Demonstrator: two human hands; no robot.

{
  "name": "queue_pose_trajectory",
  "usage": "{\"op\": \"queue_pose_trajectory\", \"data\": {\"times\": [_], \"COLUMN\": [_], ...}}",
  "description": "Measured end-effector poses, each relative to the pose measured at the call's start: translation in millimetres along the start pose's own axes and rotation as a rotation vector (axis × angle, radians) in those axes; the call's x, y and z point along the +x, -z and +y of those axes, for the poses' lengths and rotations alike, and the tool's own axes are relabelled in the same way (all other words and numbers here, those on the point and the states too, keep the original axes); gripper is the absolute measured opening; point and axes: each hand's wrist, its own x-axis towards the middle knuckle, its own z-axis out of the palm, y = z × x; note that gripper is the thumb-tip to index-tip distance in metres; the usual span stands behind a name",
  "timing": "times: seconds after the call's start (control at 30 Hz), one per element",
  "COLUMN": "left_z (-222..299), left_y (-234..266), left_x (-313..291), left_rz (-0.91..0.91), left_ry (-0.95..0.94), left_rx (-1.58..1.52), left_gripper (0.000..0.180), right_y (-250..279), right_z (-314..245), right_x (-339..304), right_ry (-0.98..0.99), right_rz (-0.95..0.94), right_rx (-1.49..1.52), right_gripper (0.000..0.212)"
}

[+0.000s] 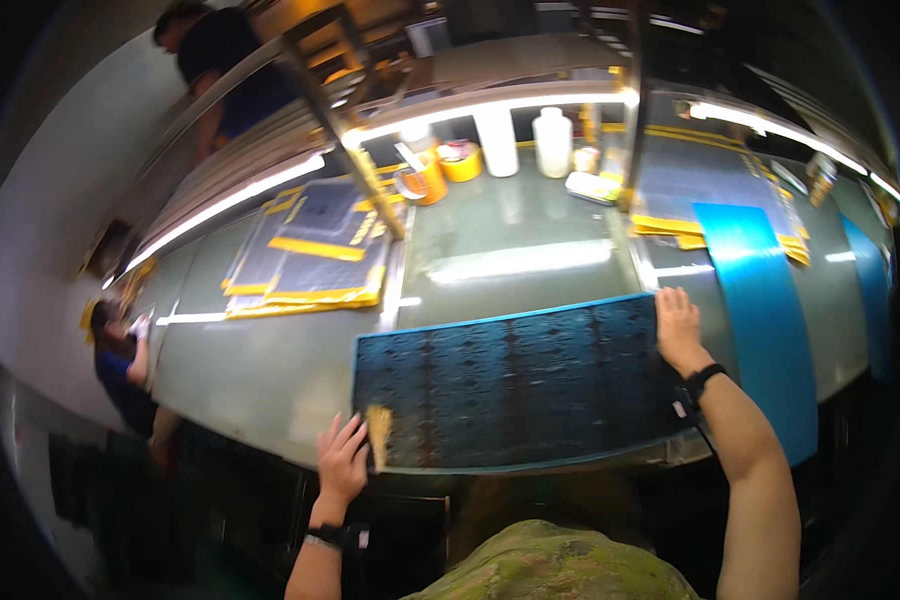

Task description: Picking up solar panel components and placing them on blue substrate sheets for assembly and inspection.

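Note:
A long dark panel (530, 390) with a blue border lies across the bench in front of me. Its surface carries rows of dark, streaky pattern. Beside the lower left corner, my left hand (342, 462) is closed along a brush (379, 437) with pale, straw-coloured bristles, which rest over the panel's left end. The brush's dark back is mostly hidden by the fingers. At the upper right corner, my right hand (678, 325) lies stretched out against the panel's edge and grips nothing that shows.
Grey-green bench (510, 240). Yellow-edged sheets (315, 250) are stacked left; more sheets (690, 185) lie right. A blue sheet (765, 320) overhangs the front edge. White bottles (553, 143) and an orange tub (425, 180) stand behind. Posts (634, 110) carry lights. Two people work leftward.

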Motion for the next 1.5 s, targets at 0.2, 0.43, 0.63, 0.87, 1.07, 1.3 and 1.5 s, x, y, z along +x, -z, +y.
{"op": "queue_pose_trajectory", "data": {"times": [0.2, 0.43, 0.63, 0.87, 1.07, 1.3, 1.5], "left_z": [-33.7, -41.6, -39.3, -36.4, -36.9, -28.2, -18.4], "left_y": [-51.5, -69.7, -72.2, -72.7, -68.2, -64.8, -34.3], "left_x": [99.4, 132.1, 134.9, 139.3, 136.6, 131.2, -19.3], "left_rz": [0.05, 0.032, 0.011, -0.122, -0.112, -0.201, -0.169], "left_ry": [0.051, 0.223, 0.274, 0.351, 0.378, 0.373, 0.313], "left_rx": [0.107, 0.243, 0.268, 0.26, 0.279, 0.327, 0.139], "left_gripper": [0.053, 0.055, 0.058, 0.061, 0.063, 0.07, 0.079], "right_y": [-0.7, -0.6, 18.3, 45.5, 121.8, 142.1, 157.3], "right_z": [0.4, 3.1, -5.1, 3.4, -10.2, -27.7, -33.3], "right_x": [-12.1, -15.5, -7.5, -53.3, -187.7, -235.6, -282.4], "right_ry": [0.002, 0.008, -0.079, 0.039, -0.004, -0.06, -0.193], "right_rz": [-0.048, -0.033, -0.169, -0.21, -0.172, -0.117, -0.173], "right_rx": [0.02, 0.024, 0.055, 0.063, 0.204, 0.127, 0.345], "right_gripper": [0.055, 0.054, 0.056, 0.06, 0.054, 0.049, 0.053]}}
